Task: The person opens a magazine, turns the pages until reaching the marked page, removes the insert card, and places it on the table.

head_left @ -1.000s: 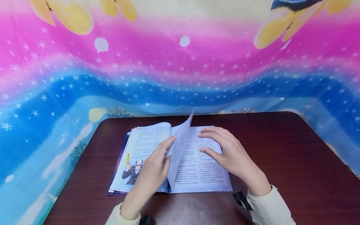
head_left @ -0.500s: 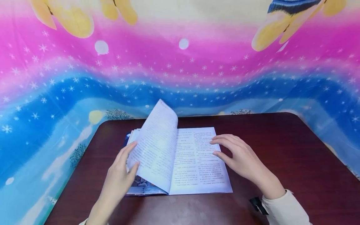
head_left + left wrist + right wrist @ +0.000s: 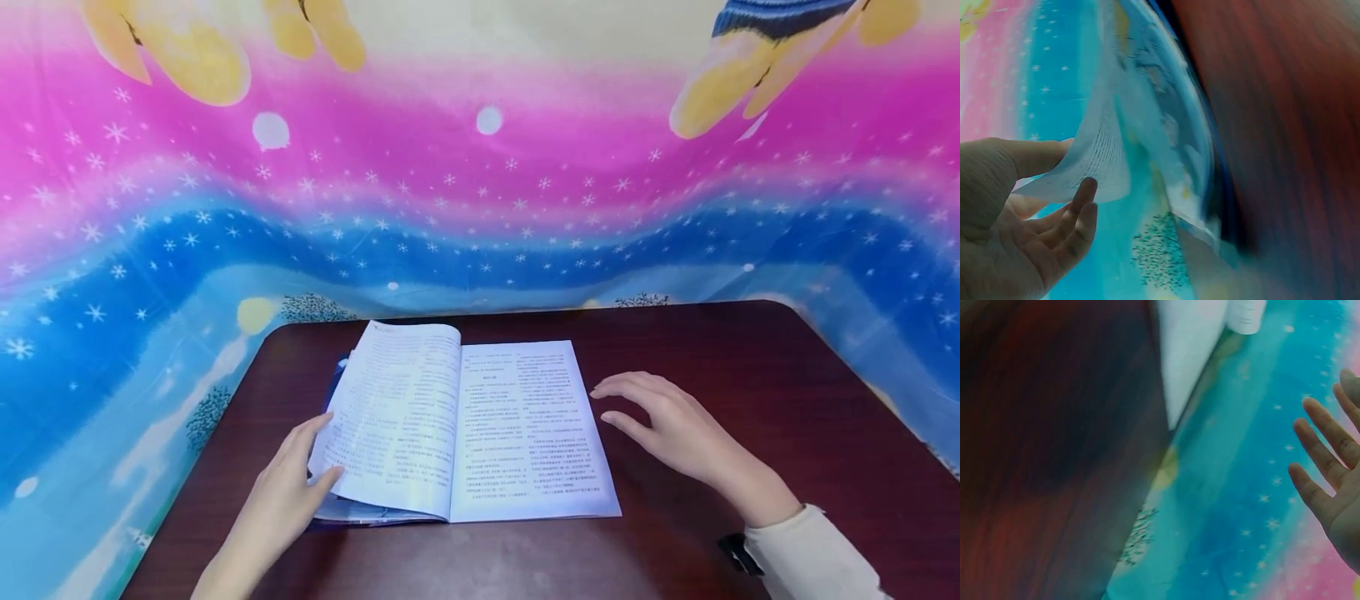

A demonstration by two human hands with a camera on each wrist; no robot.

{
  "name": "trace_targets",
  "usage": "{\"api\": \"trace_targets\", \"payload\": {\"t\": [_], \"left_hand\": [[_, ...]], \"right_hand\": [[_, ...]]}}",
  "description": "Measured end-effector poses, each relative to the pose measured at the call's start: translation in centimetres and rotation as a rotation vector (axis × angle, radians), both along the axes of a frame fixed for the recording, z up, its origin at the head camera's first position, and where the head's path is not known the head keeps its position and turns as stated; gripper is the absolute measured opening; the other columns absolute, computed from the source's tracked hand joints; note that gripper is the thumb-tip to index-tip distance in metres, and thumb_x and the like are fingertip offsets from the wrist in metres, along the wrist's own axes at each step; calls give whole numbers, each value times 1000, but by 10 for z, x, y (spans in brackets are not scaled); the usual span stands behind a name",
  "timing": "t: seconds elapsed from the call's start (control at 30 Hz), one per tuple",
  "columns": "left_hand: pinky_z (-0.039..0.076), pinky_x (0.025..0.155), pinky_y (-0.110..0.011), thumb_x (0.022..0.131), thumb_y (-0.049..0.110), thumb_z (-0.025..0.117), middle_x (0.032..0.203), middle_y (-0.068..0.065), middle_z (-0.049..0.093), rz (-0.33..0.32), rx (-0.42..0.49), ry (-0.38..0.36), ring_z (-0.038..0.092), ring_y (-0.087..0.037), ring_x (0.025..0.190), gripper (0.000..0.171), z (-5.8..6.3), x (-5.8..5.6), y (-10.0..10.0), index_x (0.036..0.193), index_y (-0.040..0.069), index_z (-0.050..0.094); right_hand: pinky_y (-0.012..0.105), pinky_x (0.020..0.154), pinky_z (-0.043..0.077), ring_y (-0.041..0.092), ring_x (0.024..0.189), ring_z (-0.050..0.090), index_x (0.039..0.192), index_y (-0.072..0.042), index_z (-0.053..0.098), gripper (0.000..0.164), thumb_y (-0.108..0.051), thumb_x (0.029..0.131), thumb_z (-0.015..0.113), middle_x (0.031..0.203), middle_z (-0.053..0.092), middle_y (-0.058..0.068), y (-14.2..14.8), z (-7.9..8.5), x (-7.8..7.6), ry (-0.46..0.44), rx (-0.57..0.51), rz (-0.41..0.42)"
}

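Note:
A magazine point(image 3: 528, 433) lies open on the table, with printed text on both facing pages. At its left side my left hand point(image 3: 281, 483) pinches the outer edge of a page point(image 3: 393, 408). In the left wrist view the page point(image 3: 1100, 147) curves between the thumb and the fingers of my left hand point(image 3: 1029, 212). Part of a picture page shows below the lifted page. My right hand point(image 3: 667, 425) hovers just beyond the magazine's right edge, fingers relaxed and holding nothing. The right wrist view has my right hand point(image 3: 1335, 469) with fingers spread.
The magazine rests on a dark red-brown wooden table point(image 3: 750, 358). Behind and beside the table hangs a colourful cloth point(image 3: 480, 200) with snowflakes in pink and blue.
My left hand has carried the page from upright near the spine over to the left, where it lies lower. My right hand has moved right, off the right-hand page.

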State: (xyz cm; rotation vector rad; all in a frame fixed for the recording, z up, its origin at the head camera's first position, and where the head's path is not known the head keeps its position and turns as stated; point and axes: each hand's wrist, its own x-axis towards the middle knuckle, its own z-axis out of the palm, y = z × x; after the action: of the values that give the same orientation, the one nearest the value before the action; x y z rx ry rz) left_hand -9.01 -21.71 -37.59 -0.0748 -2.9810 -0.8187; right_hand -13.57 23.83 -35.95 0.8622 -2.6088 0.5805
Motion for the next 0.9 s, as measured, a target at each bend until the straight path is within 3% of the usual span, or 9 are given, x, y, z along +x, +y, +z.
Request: {"api": "trace_targets", "payload": {"t": [0.17, 0.33, 0.47, 0.9], "left_hand": [[40, 99, -64, 87, 7, 76, 144, -31, 41, -42, -66, -81, 43, -48, 129, 71, -10, -5, -8, 145, -6, 38], [44, 95, -63, 84, 11, 79, 138, -30, 47, -90, -145, -66, 49, -47, 125, 67, -15, -6, -18, 140, -7, 46], [45, 92, -61, 84, 16, 80, 135, -29, 51, -115, -196, -97, 50, -46, 124, 64, -19, -10, -27, 137, -6, 50], [49, 88, -59, 77, 25, 86, 129, -23, 56, -187, -281, -131, 54, -42, 118, 62, -37, -15, -38, 128, 1, 61]], "right_hand": [[44, 92, 50, 18, 110, 61, 115, -18, 69, 32, -11, 85, 78, 115, 67, -7, 11, -6, 0, -62, 41, 2], [45, 93, 50, 17, 111, 61, 115, -18, 69, 30, -12, 87, 77, 116, 66, -8, 16, -12, 0, -133, 56, 7], [43, 93, 51, 15, 111, 61, 115, -20, 69, 30, -13, 87, 77, 116, 65, -10, 19, -20, 1, -159, 64, 19], [43, 92, 52, 13, 110, 60, 117, -19, 69, 32, -17, 86, 78, 119, 64, -10, 15, -33, 0, -225, 85, 37]]}}
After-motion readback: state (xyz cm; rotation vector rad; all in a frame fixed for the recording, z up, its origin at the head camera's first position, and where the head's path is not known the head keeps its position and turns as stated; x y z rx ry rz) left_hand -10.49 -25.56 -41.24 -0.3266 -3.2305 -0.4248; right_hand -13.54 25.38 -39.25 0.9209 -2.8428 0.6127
